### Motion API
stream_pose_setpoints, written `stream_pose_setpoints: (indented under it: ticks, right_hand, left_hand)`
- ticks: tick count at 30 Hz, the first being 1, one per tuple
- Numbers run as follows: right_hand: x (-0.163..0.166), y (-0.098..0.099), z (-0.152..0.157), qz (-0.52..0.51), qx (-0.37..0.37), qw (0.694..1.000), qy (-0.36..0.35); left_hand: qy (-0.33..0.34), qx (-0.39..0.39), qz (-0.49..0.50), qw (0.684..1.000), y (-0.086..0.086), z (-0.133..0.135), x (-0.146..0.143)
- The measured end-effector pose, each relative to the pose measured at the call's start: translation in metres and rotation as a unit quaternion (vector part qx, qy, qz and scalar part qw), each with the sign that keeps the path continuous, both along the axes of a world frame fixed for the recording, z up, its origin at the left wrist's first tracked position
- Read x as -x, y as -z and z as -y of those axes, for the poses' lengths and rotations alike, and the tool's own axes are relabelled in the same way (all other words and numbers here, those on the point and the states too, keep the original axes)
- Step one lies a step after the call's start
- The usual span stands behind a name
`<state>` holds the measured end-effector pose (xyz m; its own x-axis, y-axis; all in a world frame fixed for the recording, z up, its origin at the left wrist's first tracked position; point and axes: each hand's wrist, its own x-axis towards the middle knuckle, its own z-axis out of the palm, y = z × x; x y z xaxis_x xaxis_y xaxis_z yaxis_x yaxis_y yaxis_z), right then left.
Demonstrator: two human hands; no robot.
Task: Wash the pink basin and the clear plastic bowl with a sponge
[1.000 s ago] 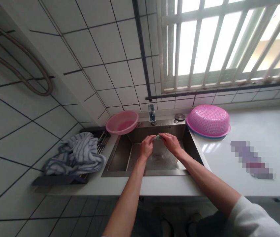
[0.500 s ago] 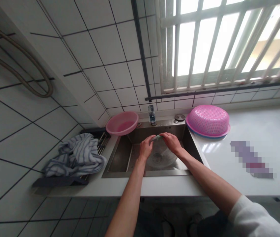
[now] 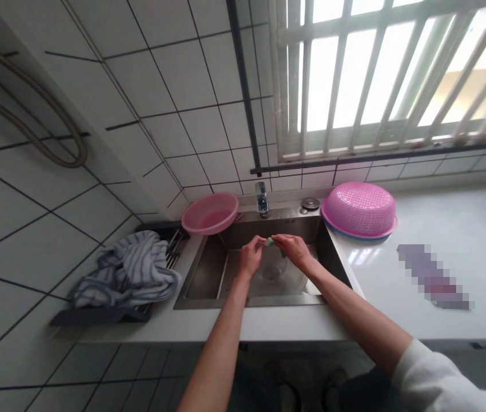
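Both my hands are over the steel sink [image 3: 202, 274], below the faucet [image 3: 262, 200]. My left hand [image 3: 250, 256] and my right hand [image 3: 295, 250] are closed on the two ends of a small pale green thing [image 3: 270, 242] held between them; I cannot make out what it is. A round metal strainer bowl [image 3: 279, 273] lies in the sink under my hands.
A pink basin [image 3: 210, 213] sits on the sink's back left corner. An upturned pink colander [image 3: 359, 210] stands on the white counter [image 3: 461, 240] to the right. A striped towel [image 3: 129, 272] lies on a dark rack at left. Tiled walls and a barred window are behind.
My hands have dropped slightly lower over the sink, still holding the small green thing between them. The view has shifted a little; nothing else moved.
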<state>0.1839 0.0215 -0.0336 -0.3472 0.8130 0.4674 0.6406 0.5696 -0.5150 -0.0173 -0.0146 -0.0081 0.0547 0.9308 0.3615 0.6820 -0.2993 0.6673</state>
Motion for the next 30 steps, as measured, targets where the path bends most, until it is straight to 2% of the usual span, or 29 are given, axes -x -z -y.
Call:
stream_pose_setpoints:
  ticks: [4, 10, 13, 17, 21, 23, 25, 28, 30]
  right_hand:
    - [-0.013, -0.001, -0.003, -0.026, 0.023, 0.998, 0.053]
    - [0.001, 0.001, 0.001, -0.028, 0.0, 1.0, 0.007]
    - [-0.007, 0.003, -0.002, -0.061, 0.021, 0.998, 0.018]
    - [-0.039, 0.005, -0.013, -0.141, 0.066, 0.98, 0.126]
    - [-0.052, -0.008, -0.016, -0.257, 0.018, 0.939, 0.229]
    - [-0.043, -0.018, -0.009, -0.299, -0.008, 0.93, 0.213]
    - [-0.027, -0.025, 0.002, -0.292, -0.003, 0.948, 0.123]
    - [-0.005, -0.027, 0.015, -0.211, 0.026, 0.977, -0.033]
    - [0.002, -0.022, 0.016, -0.165, 0.026, 0.984, -0.057]
  left_hand:
    - [-0.042, -0.021, 0.016, 0.999, 0.0, -0.002, 0.003]
    - [0.001, -0.015, -0.007, 1.0, -0.001, 0.001, -0.005]
    - [-0.032, -0.023, 0.005, 0.999, -0.002, 0.001, 0.004]
    - [-0.086, -0.026, 0.017, 0.996, 0.0, -0.002, 0.014]
    - [-0.041, -0.006, 0.014, 0.999, 0.005, -0.004, 0.007]
    - [-0.019, -0.001, 0.008, 1.0, 0.005, -0.004, 0.002]
    - [-0.014, 0.0, 0.002, 1.0, 0.004, -0.003, -0.001]
    - [-0.027, -0.004, 0.006, 1.0, 0.001, -0.002, -0.001]
    - [-0.037, -0.007, 0.01, 0.999, 0.0, -0.001, 0.001]
